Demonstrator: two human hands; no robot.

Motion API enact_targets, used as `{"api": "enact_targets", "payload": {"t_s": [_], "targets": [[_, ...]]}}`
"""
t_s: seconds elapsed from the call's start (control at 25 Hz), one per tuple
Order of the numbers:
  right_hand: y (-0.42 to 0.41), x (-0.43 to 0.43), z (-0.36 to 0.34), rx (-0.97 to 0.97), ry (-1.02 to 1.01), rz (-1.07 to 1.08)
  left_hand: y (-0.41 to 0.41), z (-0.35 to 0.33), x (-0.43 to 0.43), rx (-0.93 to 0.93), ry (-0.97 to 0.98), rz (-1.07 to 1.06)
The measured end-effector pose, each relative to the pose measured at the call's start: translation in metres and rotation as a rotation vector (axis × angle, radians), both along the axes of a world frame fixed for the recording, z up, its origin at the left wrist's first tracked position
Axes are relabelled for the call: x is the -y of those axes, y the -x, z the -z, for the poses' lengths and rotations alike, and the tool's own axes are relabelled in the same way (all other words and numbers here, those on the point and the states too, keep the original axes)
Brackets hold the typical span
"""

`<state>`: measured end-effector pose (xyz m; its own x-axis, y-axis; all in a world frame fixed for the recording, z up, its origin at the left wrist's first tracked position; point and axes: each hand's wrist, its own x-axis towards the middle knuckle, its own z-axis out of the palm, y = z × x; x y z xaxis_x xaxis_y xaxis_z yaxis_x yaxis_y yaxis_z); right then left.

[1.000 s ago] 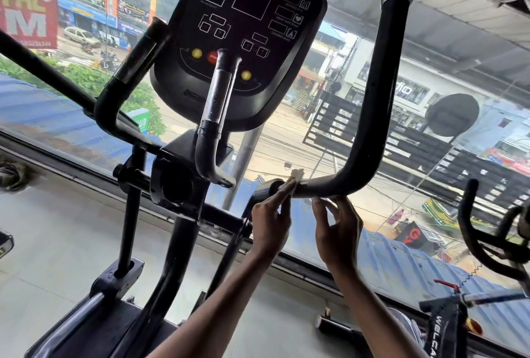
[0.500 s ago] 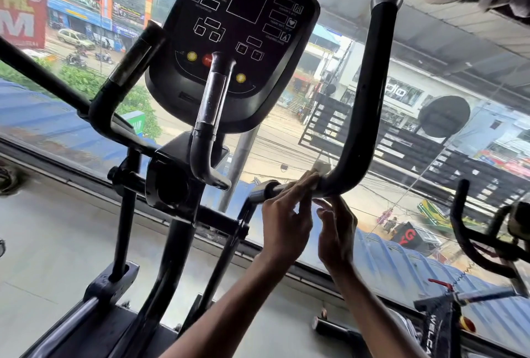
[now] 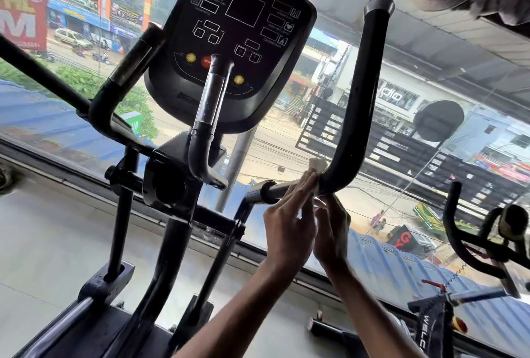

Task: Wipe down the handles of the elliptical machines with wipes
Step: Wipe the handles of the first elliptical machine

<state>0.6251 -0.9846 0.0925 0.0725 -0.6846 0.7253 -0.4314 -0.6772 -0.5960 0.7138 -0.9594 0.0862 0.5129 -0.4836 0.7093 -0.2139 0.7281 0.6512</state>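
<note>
The elliptical's black right handle (image 3: 358, 105) rises from a bend beside the console (image 3: 238, 42). My left hand (image 3: 289, 225) holds a small white wipe (image 3: 317, 164) against the near side of that bend, with its fingers stretched along the bar and its thumb hidden. My right hand (image 3: 332, 231) is just to the right and below, and its fingertips touch the underside of the bend. The left handle (image 3: 126, 76) and the short centre grip (image 3: 210, 108) stand free.
A large window (image 3: 401, 157) runs behind the machine, with a grey sill ledge (image 3: 57, 228) at its base. Another machine's black handlebars (image 3: 470, 237) stand at the right. A steel pillar (image 3: 241, 157) stands behind the console.
My left hand has slid the wipe rightward along the bar, from near the joint to the bend. My right hand has closed in beside it, under the bend.
</note>
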Motion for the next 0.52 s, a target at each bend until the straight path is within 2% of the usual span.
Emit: {"api": "enact_targets", "payload": {"t_s": [0.08, 0.12, 0.28, 0.32, 0.44, 0.52], "targets": [[0.001, -0.001, 0.0, -0.045, 0.037, -0.007, 0.004, -0.003, -0.006, 0.055, 0.096, 0.007], [0.0, -0.001, -0.001, -0.033, 0.023, -0.002, 0.001, 0.005, 0.001, 0.095, 0.082, -0.011], [-0.004, -0.003, -0.003, 0.031, -0.089, 0.052, -0.024, 0.042, 0.039, 0.083, -0.243, -0.066], [-0.003, -0.003, -0.002, 0.032, -0.096, 0.05, -0.026, 0.041, 0.043, 0.077, -0.248, -0.052], [-0.001, -0.001, -0.001, 0.03, -0.082, 0.056, -0.027, 0.027, 0.041, 0.122, -0.078, 0.032], [-0.001, 0.001, 0.0, 0.016, -0.104, 0.077, -0.03, 0.031, 0.049, 0.16, -0.067, 0.034]]}}
